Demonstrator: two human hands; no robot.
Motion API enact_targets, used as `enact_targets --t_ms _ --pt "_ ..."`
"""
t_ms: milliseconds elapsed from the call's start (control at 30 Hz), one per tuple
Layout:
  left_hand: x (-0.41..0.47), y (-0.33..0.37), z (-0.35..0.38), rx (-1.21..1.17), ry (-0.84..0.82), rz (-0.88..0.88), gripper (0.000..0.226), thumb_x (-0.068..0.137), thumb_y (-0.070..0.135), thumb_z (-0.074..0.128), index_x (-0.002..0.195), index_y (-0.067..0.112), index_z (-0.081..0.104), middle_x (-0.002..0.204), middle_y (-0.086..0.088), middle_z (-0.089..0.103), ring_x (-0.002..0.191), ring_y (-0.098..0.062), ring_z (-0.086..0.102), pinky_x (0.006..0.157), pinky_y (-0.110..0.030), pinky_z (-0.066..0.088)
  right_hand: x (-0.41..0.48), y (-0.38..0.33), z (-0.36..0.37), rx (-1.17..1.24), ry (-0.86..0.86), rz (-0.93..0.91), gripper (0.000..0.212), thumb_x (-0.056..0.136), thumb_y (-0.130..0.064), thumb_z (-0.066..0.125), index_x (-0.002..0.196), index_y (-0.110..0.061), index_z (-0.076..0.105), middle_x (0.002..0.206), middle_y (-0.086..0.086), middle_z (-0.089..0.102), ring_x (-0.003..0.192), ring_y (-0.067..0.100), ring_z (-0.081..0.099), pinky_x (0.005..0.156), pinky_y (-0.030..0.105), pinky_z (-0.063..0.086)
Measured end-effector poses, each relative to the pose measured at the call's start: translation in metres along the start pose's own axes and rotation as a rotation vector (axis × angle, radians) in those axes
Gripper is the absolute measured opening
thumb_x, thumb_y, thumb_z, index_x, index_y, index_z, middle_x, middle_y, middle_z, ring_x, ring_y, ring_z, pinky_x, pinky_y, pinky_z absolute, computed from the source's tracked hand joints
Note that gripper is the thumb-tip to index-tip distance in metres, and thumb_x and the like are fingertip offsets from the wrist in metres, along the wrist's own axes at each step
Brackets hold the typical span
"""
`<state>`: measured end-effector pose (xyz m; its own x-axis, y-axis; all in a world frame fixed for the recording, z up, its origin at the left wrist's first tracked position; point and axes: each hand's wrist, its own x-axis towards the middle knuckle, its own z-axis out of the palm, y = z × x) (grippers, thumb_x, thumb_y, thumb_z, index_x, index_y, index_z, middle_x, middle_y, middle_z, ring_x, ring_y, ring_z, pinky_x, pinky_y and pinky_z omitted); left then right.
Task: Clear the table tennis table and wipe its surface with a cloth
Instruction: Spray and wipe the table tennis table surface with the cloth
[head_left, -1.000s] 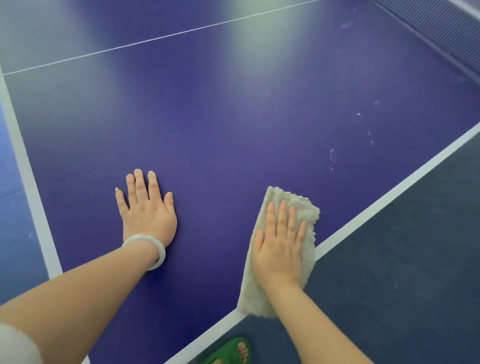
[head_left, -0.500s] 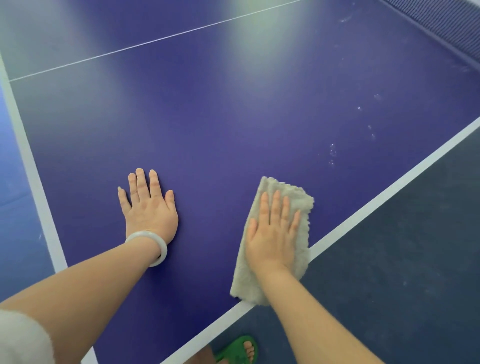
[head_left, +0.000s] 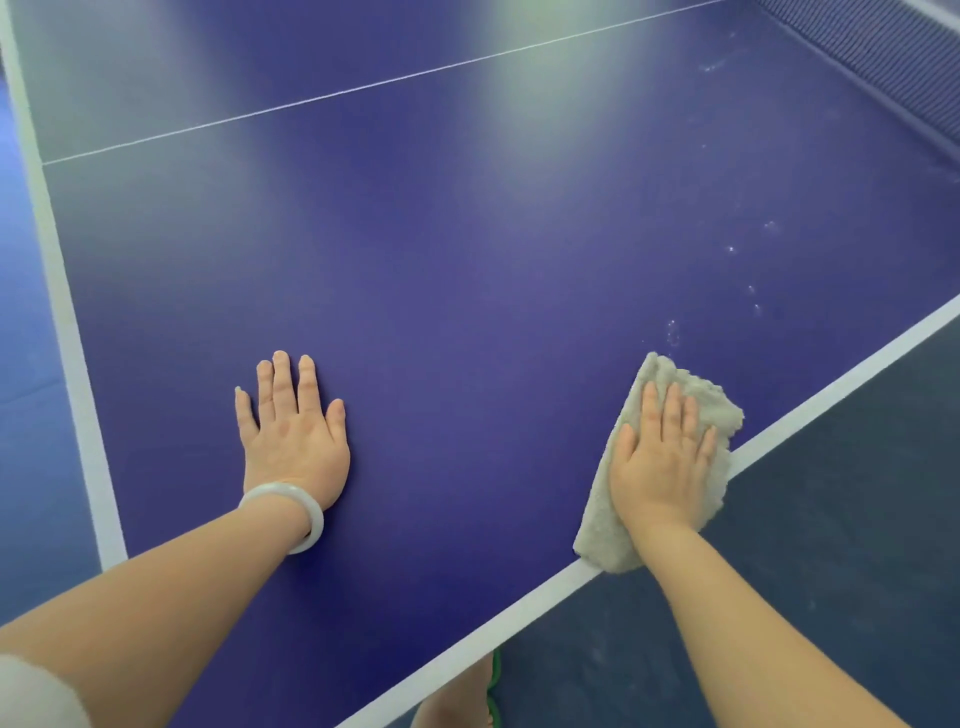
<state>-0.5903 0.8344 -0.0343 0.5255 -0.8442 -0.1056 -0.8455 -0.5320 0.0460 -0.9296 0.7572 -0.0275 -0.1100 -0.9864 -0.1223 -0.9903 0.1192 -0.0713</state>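
- Right hand: fingers straight and close together, palm flat on the cloth. Nothing is pinched or curled round; the hand presses down only.
- Cloth: pale, fluffy, folded into a long pad. It lies at the right side of the table, across the white edge line, with its right margin at or just past the table edge.
- Handling, as judged: the cloth is light, soft and limp. It will bunch or slide out from under a loose palm, so spread pressure across the pad's middle, as the hand does now. To lift or refold it, pinch a corner or the free far end.
- Risk: the margin beyond the edge has no support. A stroke further right could drag the pad off onto the floor.
- Left hand: flat on the bare table, fingers extended, holding nothing, well apart from the cloth. It appears to brace the body. A white bangle sits at the wrist.
- Work remaining: pale spots lie just beyond the cloth's far end and trail on towards the net. No loose items show on the table, so clearing looks complete and wiping is the step in hand.
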Motion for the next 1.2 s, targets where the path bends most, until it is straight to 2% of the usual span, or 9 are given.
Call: enact_targets --t_ms 67,233,300,433,567,733,867,1067,1200 --pt "0.0 0.0 0.0 0.008 -0.002 -0.003 0.065 0.1 0.044 0.008 0.157 0.014 0.003 0.165 -0.008 -0.004 0.152 -0.022 -0.01 0.122 -0.047 -0.006 -0.006 -0.022 0.001 0.025 -0.009 0.07 0.059 0.102 -0.034 0.011 0.157 -0.018 -0.006 0.165 0.004 -0.006 0.152 0.021 -0.008 0.122 0.048 -0.001" --pt "-0.001 0.0 -0.001 0.005 0.004 -0.008 0.071 0.095 0.047 0.001 0.158 0.014 0.004 0.165 -0.007 -0.002 0.152 -0.021 -0.01 0.122 -0.045 -0.007 -0.026 -0.061 0.011 -0.014 -0.038 -0.573 0.06 0.101 -0.037 0.017 0.158 -0.02 0.007 0.166 0.001 0.001 0.153 0.021 -0.003 0.121 0.049 0.003" --pt "-0.001 0.001 -0.001 0.008 -0.002 -0.012 0.07 0.096 0.046 0.003 0.157 0.014 0.005 0.165 -0.007 -0.002 0.152 -0.02 -0.009 0.122 -0.045 -0.008 -0.01 -0.047 0.006 -0.038 -0.078 -0.691 0.059 0.103 -0.039 0.018 0.158 -0.024 0.006 0.166 -0.003 -0.001 0.152 0.017 -0.006 0.121 0.047 0.003" --pt "0.001 0.001 0.0 0.002 -0.01 -0.017 0.066 0.098 0.042 0.011 0.157 0.011 0.008 0.165 -0.008 0.003 0.152 -0.022 -0.005 0.122 -0.045 -0.007 0.026 -0.012 -0.001 -0.049 -0.092 -0.631 0.06 0.102 -0.038 0.019 0.158 -0.028 0.0 0.165 -0.008 -0.008 0.151 0.013 -0.012 0.122 0.046 0.004" --pt "-0.003 0.014 -0.002 -0.101 0.063 0.024 0.053 0.104 0.024 0.032 0.151 0.0 0.031 0.16 -0.014 0.023 0.15 -0.03 0.015 0.122 -0.05 0.009 0.045 0.004 -0.006 -0.062 -0.115 -0.616 0.06 0.101 -0.04 0.017 0.158 -0.028 0.002 0.165 -0.007 -0.007 0.151 0.013 -0.012 0.122 0.047 0.005" --pt "-0.031 0.112 -0.008 -0.195 0.029 0.187 0.059 0.094 0.033 0.03 0.14 0.003 0.049 0.15 -0.016 0.042 0.142 -0.033 0.034 0.118 -0.047 0.016 0.053 0.007 -0.011 -0.064 -0.136 -0.654 0.06 0.102 -0.042 0.016 0.158 -0.028 -0.002 0.165 -0.006 -0.01 0.151 0.014 -0.014 0.122 0.046 0.002" --pt "-0.05 0.2 -0.001 -0.113 -0.058 0.219 0.063 0.094 0.039 0.028 0.143 0.005 0.047 0.152 -0.017 0.04 0.143 -0.033 0.035 0.112 -0.052 0.021 0.063 0.01 -0.01 -0.028 -0.106 -0.733 0.063 0.1 -0.039 0.028 0.158 -0.024 0.009 0.166 -0.002 0.002 0.153 0.018 -0.002 0.12 0.047 0.007" --pt "-0.059 0.253 0.008 -0.1 -0.052 -0.031 0.071 0.097 0.049 0.019 0.151 0.004 0.027 0.16 -0.017 0.023 0.149 -0.033 0.018 0.118 -0.057 0.017 0.123 0.034 -0.013 -0.077 -0.116 -0.98 0.061 0.101 -0.039 0.025 0.158 -0.025 0.008 0.166 -0.004 0.002 0.152 0.016 -0.002 0.12 0.046 0.007" --pt "-0.059 0.257 0.015 -0.037 -0.032 -0.065 0.071 0.097 0.047 0.019 0.152 0.004 0.025 0.161 -0.017 0.02 0.151 -0.033 0.013 0.119 -0.058 0.016 0.168 0.073 -0.018 -0.048 -0.05 -0.667 0.061 0.099 -0.038 0.019 0.158 -0.026 0.007 0.165 -0.005 0.001 0.152 0.016 0.0 0.121 0.046 0.005"
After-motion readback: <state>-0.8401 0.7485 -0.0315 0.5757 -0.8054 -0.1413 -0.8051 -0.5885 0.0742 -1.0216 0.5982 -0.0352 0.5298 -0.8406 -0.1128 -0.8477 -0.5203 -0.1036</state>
